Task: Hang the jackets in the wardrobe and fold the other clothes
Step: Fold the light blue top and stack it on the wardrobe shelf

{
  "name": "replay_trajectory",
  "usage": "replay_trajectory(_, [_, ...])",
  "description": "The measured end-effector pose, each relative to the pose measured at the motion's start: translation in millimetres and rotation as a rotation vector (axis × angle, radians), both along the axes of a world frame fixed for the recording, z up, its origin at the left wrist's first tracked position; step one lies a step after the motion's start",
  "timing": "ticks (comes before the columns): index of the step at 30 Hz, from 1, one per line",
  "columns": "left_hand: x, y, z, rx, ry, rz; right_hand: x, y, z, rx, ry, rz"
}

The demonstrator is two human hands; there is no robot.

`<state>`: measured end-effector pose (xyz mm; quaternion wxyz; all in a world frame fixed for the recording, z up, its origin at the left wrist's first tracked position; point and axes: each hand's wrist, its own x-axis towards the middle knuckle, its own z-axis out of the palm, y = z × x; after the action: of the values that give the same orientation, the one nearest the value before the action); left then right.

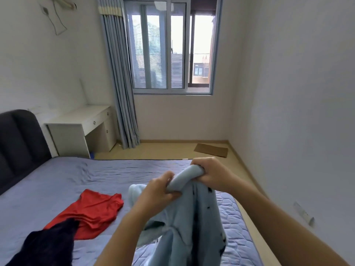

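Note:
A light blue garment [184, 223] with small black marks hangs above the bed, held up by its top edge. My left hand [159, 191] grips that bunched edge on the left and my right hand [209, 173] grips it on the right, the two hands close together. The cloth drapes down between my forearms. A red garment [94, 212] lies flat on the blue-grey bed cover [63, 181] to the left. A dark navy garment [46, 244] lies crumpled at the lower left, overlapping the red one's near corner.
The bed's dark padded headboard [17, 143] stands at the left. A white desk [80, 127] sits beyond it by the grey-blue curtain [123, 93] and window [169, 48]. A brown mat [211, 149] lies on the wooden floor. A white wall runs along the right.

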<state>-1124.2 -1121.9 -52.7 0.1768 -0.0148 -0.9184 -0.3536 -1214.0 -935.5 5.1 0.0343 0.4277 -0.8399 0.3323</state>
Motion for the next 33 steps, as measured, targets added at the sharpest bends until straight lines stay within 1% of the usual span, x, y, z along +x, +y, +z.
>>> replay_trajectory(1, [4, -4, -8, 0.015, 0.018, 0.069, 0, -2, 1, -0.038, -0.009, -0.008])
replay_trajectory(3, [12, -8, -25, 0.052, 0.133, 0.220, 0, -5, 8, -0.096, 0.005, -0.013])
replay_trajectory(5, [22, -8, -39, 0.069, 0.244, 0.343, 1, -8, 17, -0.125, 0.038, -0.006])
replay_trajectory(6, [26, -7, -45, 0.057, 0.270, 0.403, 2, -9, 22, -0.127, 0.063, -0.004])
replay_trajectory(8, [28, -8, -57, 0.015, 0.269, 0.536, 3, -12, 29, -0.130, 0.104, -0.024])
replay_trajectory(9, [28, -10, -64, 0.040, 0.237, 0.606, 3, -12, 32, -0.138, 0.102, -0.052])
replay_trajectory(10, [29, -13, -71, 0.123, 0.200, 0.667, 3, -11, 35, -0.154, 0.088, -0.084])
replay_trajectory(11, [29, -16, -78, 0.272, 0.166, 0.698, 2, -9, 37, -0.175, 0.072, -0.116])
replay_trajectory(13, [29, -20, -91, 0.668, 0.096, 0.667, 1, -4, 44, -0.210, 0.054, -0.174])
replay_trajectory(14, [28, -19, -100, 0.836, 0.034, 0.627, 1, -1, 48, -0.227, 0.050, -0.194])
replay_trajectory(15, [26, -16, -106, 0.896, -0.063, 0.582, 2, 1, 52, -0.246, 0.046, -0.202])
replay_trajectory(17, [21, -5, -116, 0.769, -0.279, 0.503, 5, 4, 62, -0.283, 0.037, -0.186])
replay_trajectory(18, [13, 2, -122, 0.708, -0.342, 0.444, 7, 5, 66, -0.293, 0.038, -0.172])
replay_trajectory(19, [6, 11, -118, 0.724, -0.378, 0.356, 9, 6, 70, -0.295, 0.046, -0.163])
replay_trajectory(21, [-5, 24, -101, 0.865, -0.336, 0.195, 13, 8, 77, -0.305, 0.060, -0.168])
replay_trajectory(23, [-16, 30, -86, 1.026, -0.278, 0.118, 15, 12, 81, -0.337, 0.049, -0.182])
replay_trajectory(26, [-33, 34, -74, 1.123, -0.355, 0.018, 12, 23, 82, -0.379, 0.027, -0.214])
replay_trajectory(27, [-38, 34, -68, 1.122, -0.356, -0.028, 11, 27, 82, -0.397, 0.008, -0.232])
replay_trajectory(28, [-46, 33, -62, 1.129, -0.316, -0.090, 9, 32, 80, -0.416, -0.019, -0.253])
replay_trajectory(30, [-57, 33, -37, 1.112, -0.220, -0.134, 4, 43, 76, -0.443, -0.074, -0.316])
replay_trajectory(32, [-68, 30, -3, 1.034, -0.120, -0.113, -2, 56, 71, -0.394, -0.129, -0.388])
replay_trajectory(33, [-74, 28, 15, 0.938, -0.059, -0.073, -5, 62, 68, -0.319, -0.178, -0.400])
